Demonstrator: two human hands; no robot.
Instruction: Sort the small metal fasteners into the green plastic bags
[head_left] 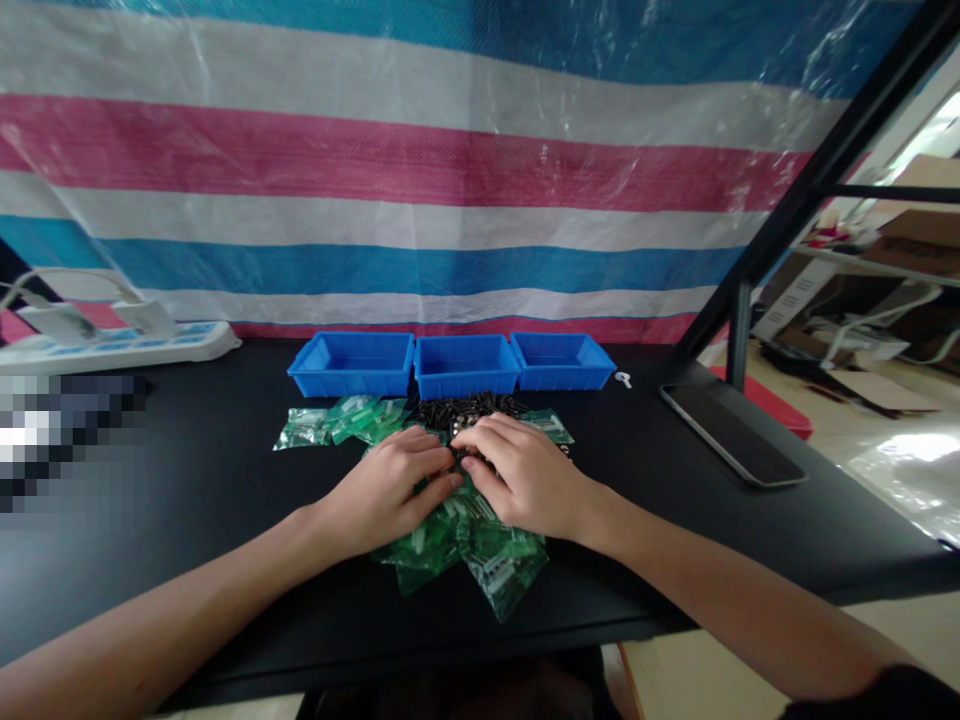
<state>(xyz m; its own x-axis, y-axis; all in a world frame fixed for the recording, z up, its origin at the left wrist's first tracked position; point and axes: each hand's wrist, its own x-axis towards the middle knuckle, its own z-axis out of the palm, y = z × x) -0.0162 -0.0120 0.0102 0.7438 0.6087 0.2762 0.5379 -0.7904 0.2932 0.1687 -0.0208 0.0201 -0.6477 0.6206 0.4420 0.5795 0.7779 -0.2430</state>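
Note:
My left hand [401, 480] and my right hand [525, 475] meet over the middle of a pile on the black table. Both have bent fingers, thumbs near the forefingers, with the fingertips almost touching. Whatever lies between them is too small or hidden to make out. Green-tinted clear plastic packets [502, 565] with small pieces inside spread beneath and in front of the hands. More green packets [367, 415] lie beyond my left hand. Dark screws [472, 405] are heaped just behind the fingers, with a few shiny metal bits among them.
Three blue trays, left [352, 380], middle [465, 380] and right [566, 375], stand in a row behind the pile. A phone [731, 435] lies at the right, a small white piece [623, 379] by the right tray. A power strip [195, 345] sits at the back left.

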